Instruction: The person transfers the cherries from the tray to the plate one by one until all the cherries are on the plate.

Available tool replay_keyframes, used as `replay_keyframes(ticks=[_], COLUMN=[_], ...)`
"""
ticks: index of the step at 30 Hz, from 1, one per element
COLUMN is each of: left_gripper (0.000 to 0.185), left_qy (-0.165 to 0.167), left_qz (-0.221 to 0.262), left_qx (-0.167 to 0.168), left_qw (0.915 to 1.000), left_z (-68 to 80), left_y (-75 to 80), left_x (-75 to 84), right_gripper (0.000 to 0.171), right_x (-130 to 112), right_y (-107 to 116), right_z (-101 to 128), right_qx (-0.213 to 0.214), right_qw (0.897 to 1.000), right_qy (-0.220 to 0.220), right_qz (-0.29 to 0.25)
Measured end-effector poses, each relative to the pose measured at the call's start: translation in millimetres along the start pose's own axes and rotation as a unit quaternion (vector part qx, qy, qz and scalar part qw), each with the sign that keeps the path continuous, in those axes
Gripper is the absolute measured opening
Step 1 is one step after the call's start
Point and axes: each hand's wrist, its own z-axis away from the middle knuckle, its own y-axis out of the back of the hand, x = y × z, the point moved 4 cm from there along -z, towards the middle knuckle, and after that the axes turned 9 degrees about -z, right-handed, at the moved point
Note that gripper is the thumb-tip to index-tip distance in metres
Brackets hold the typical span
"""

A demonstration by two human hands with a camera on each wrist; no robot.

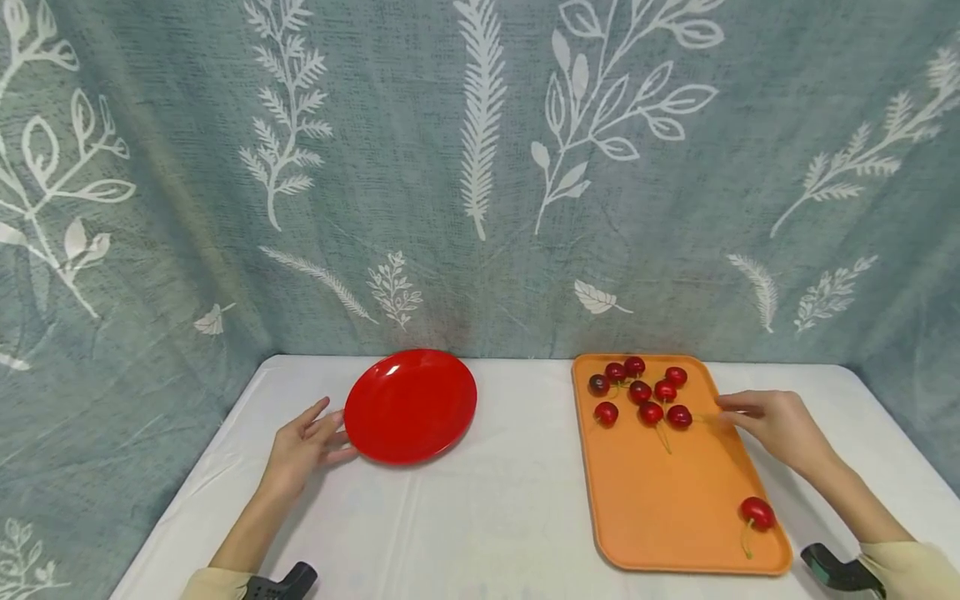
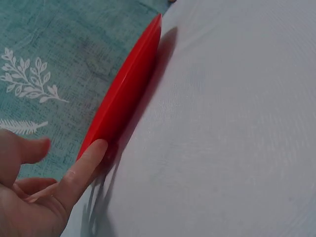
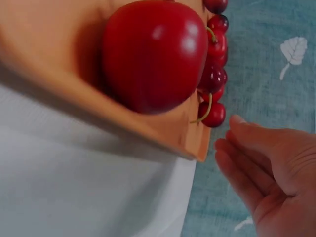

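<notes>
At the left edge of a glossy red plate, my left hand has its fingertips right at the rim. In the left wrist view, one extended finger lies along the plate's side, and the thumb stands apart above. On the right, my right hand hovers over the right rim of an orange tray, fingers fairly straight, nothing seen between them. Its fingertips point toward a cherry with a stem. More cherries cluster at the tray's far end, and a single stemmed cherry lies in its near right corner.
Both things stand on a white-covered table. A blue-green curtain with white leaf prints hangs behind it and along the sides. Dark straps with devices sit on both wrists, at the beige sleeves.
</notes>
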Motion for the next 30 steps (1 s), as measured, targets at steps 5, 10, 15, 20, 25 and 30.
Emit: replay_keyframes(ticks=[5, 10, 15, 20, 25, 30], left_gripper=[0.060, 0.062, 0.059, 0.056, 0.056, 0.056], left_qy=[0.015, 0.008, 0.011, 0.020, 0.024, 0.023], left_qz=[0.023, 0.027, 0.019, 0.002, -0.005, -0.012], left_qx=[-0.014, -0.018, -0.005, 0.000, 0.005, 0.007], left_qw=[0.9995, 0.9994, 0.9998, 0.9998, 0.9997, 0.9996], left_z=[-0.4, -0.2, -0.1, 0.0, -0.5, -1.0], left_y=[-3.6, -5.7, -5.9, -6.9, -8.1, -8.4], left_x=[-5.3, -8.4, -8.9, -7.2, -6.6, -7.7], right_gripper=[0.023, 0.022, 0.018, 0.012, 0.007, 0.005], right_x=[-1.6, 0.2, -0.9, -0.9, 0.9, 1.8], right_y=[-8.9, -15.4, -19.3, -21.6, -22.8, -23.7], right_z=[-7.2, -11.0, -14.4, -17.3, -18.5, -19.2], right_qx=[-0.045, -0.064, -0.082, -0.097, -0.100, -0.105], right_qw=[0.999, 0.998, 0.996, 0.995, 0.995, 0.994], right_qy=[-0.019, -0.027, -0.029, -0.019, -0.013, -0.011], right_qz=[-0.007, -0.004, -0.001, 0.000, -0.002, -0.005])
